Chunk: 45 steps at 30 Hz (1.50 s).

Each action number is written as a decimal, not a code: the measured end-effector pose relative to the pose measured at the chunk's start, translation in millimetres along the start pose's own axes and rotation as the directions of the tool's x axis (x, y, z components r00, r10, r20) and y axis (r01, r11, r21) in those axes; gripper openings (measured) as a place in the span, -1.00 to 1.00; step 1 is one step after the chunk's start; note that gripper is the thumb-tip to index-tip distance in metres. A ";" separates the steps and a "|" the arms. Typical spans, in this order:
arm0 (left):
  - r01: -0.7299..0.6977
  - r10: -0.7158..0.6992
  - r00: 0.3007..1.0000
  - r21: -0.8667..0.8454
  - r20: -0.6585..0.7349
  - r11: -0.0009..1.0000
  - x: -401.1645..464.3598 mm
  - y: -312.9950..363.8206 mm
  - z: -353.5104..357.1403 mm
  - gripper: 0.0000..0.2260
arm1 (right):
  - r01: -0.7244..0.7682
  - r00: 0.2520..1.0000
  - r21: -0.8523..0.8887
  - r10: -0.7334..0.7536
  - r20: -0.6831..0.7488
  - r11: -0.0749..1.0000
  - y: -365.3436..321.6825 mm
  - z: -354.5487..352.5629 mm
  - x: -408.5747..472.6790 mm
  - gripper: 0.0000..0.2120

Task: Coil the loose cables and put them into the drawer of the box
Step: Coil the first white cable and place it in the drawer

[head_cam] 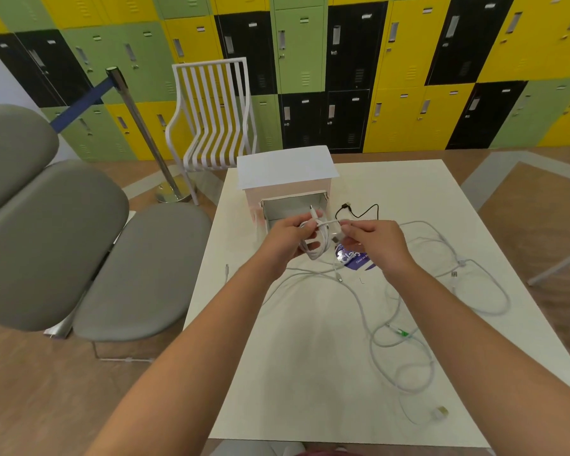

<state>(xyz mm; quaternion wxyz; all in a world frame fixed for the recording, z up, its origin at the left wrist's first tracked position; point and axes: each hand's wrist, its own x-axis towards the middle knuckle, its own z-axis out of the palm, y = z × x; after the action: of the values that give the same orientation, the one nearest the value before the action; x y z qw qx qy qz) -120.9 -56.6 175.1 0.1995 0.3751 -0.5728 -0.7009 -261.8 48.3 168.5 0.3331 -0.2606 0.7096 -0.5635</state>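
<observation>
Both hands are raised over the far half of a square, matte white table (310, 373), just in front of the box (285, 172). The left hand (285, 243) grips a small bundle of coiled white cable (320, 241), its loops hanging in a narrow oval below the fingers; one plug end stands up above the bundle. The right hand (375, 240) pinches the same cable's free end, drawn sideways across the top of the coil.

The box is a small white cabinet with a flat overhanging top, standing near the table's far edge. Its drawer (293, 207) is pulled out toward the person, a shallow rectangular tray with pale grey inner walls; the hands cover its front, so its contents cannot be told.

A thin black cable (362, 210) lies in a loose curve just to the right of the drawer. Several loose white cables (425, 340) sprawl in wide, overlapping loops over the table's right half, one with a green-marked plug (402, 333), one ending in a yellowish plug (440, 413) near the front right edge. A round purple label (356, 260) lies flat beneath the hands. The table's near left part is bare surface.

Grey cushioned seats (79, 258) flank the left edge; a white slatted chair (213, 116) stands beyond the table.
</observation>
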 end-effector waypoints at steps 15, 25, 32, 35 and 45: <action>-0.055 0.056 0.995 0.018 -0.078 0.998 2.5 -2.3 2.0 -0.74 | -0.351 0.864 0.299 0.184 0.468 0.887 2.8 2.8 -2.9 -0.76; -0.126 0.126 0.983 0.008 -0.135 0.992 3.6 -11.3 10.8 -0.80 | -0.432 0.841 0.311 0.253 0.479 0.847 3.8 8.1 -2.4 -0.64; -0.120 0.104 0.967 -0.054 -0.233 0.991 11.2 -14.2 15.0 -0.80 | -0.348 0.861 0.177 0.239 0.450 0.921 10.8 10.9 -5.3 -0.64; -0.125 0.105 0.956 -0.058 -0.275 0.990 12.5 -14.0 17.4 -0.75 | -0.310 0.856 0.065 0.248 0.454 0.948 17.6 8.6 -5.7 -0.65; -0.022 0.003 0.986 -0.114 -0.167 0.993 16.1 -5.7 9.8 -0.84 | -0.207 0.950 0.102 0.174 0.260 0.973 20.2 0.0 6.6 -0.69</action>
<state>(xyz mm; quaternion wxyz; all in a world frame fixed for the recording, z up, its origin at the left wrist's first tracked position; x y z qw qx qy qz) -137.7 -60.0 165.4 0.2722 0.4167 -0.5152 -0.6978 -265.9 47.9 147.7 0.4884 -0.2374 0.6464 -0.5360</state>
